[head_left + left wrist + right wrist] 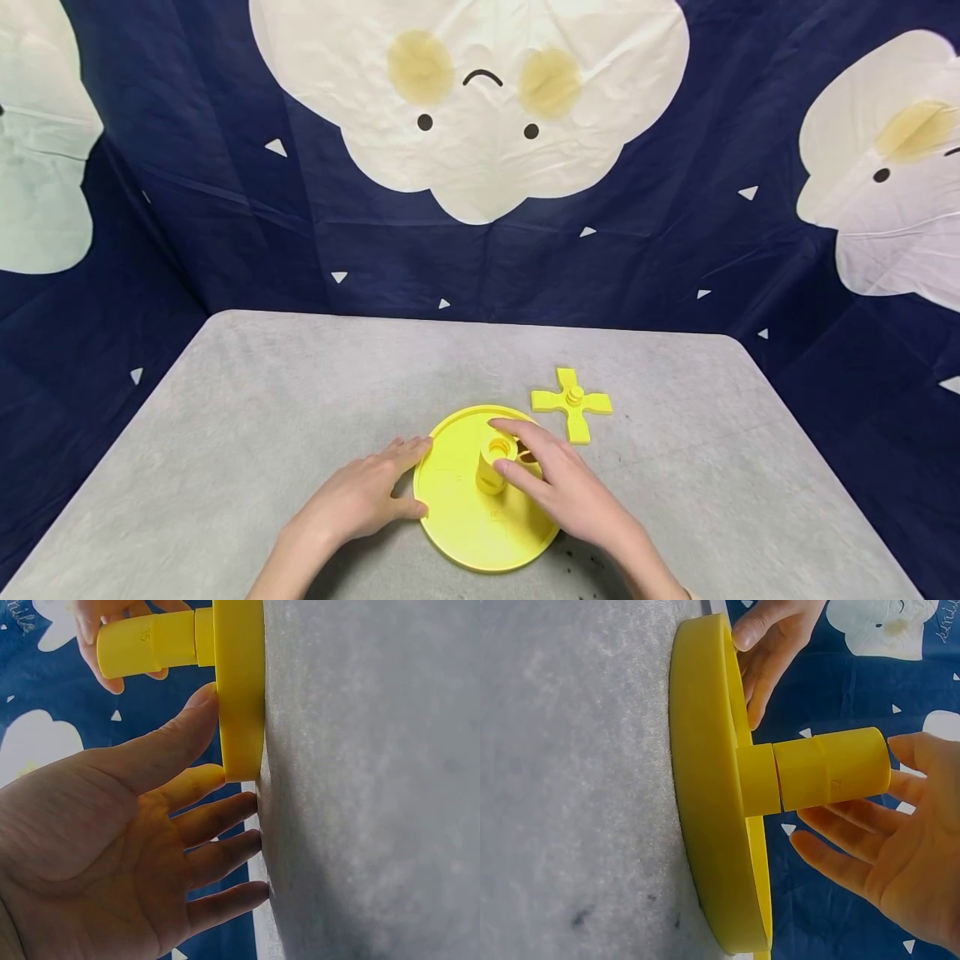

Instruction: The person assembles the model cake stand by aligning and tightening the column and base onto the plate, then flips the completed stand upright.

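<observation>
A round yellow tray (453, 533) with a raised rim lies on the table. From its middle rises a short yellow stub (757, 780), with a hollow yellow tube (492, 477) upright on top, leaning slightly. Thread-like ridges show inside the tube's mouth. My left hand (367, 496) steadies the tray's left edge, thumb at the rim and fingers extended. Around the upper tube from the right is my right hand (573, 487), its thumb tip right at the mouth. The right index finger reaches past the far side, with a small gap showing there. Other right fingers are partly hidden behind the tube.
Behind the tray, to the right, lies a flat yellow cross-shaped piece (577, 425) with a threaded stud standing at its centre. Dark specks dot the grey table (300, 392) near my right forearm. A navy cloth (487, 275) with cloud faces hangs beyond the table.
</observation>
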`<action>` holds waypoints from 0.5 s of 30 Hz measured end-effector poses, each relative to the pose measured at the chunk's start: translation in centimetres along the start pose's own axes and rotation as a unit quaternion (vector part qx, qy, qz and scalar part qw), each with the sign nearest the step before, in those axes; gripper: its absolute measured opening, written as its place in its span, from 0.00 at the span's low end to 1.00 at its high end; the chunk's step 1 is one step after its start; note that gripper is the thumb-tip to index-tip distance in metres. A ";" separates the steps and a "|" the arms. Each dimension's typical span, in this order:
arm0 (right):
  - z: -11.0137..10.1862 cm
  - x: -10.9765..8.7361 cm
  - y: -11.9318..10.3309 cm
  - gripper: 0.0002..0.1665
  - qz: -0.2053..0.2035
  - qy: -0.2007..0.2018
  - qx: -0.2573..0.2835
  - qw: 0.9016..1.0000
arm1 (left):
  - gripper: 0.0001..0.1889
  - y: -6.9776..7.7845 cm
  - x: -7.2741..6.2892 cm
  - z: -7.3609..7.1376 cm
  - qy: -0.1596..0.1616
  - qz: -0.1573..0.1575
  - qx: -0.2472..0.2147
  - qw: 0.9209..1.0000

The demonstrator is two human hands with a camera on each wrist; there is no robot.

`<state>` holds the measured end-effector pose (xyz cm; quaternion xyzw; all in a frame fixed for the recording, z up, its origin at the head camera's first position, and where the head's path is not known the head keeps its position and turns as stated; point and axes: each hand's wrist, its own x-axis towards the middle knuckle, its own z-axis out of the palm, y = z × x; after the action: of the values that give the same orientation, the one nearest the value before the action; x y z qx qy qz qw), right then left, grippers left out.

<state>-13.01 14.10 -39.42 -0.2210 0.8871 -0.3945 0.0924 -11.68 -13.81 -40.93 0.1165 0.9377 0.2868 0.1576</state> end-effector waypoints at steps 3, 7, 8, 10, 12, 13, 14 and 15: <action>-0.1 0.0 0.0 0.29 -0.001 -0.019 0.014 1.000 | 0.43 0.0 0.0 0.0 -0.002 -0.002 0.001 1.000; -0.3 -0.1 0.1 0.28 0.008 -0.044 0.029 0.999 | 0.44 0.0 0.1 0.1 -0.002 -0.003 0.003 1.000; -0.3 0.0 0.1 0.28 0.010 -0.048 0.031 0.998 | 0.43 0.0 0.1 0.1 -0.002 -0.002 0.003 1.000; -0.3 0.0 0.1 0.29 0.012 -0.051 0.035 0.998 | 0.43 0.0 0.1 0.1 -0.001 -0.002 0.004 1.000; -0.2 0.1 0.3 0.29 0.010 -0.046 0.039 0.998 | 0.43 0.0 0.1 0.1 0.000 0.000 0.004 1.000; -0.1 0.1 0.3 0.29 0.010 -0.042 0.040 0.998 | 0.43 0.0 0.1 0.2 0.000 0.001 0.004 1.000; -0.1 0.2 0.3 0.28 0.007 -0.035 0.042 0.998 | 0.43 0.0 0.1 0.2 0.001 0.001 0.004 1.000; 0.0 0.2 0.4 0.28 0.004 -0.029 0.042 0.999 | 0.43 -0.1 0.1 0.2 0.002 0.002 0.004 1.000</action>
<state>-13.34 14.19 -39.71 -0.2246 0.8676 -0.4246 0.1289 -11.67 -13.74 -41.14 0.1183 0.9389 0.2837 0.1547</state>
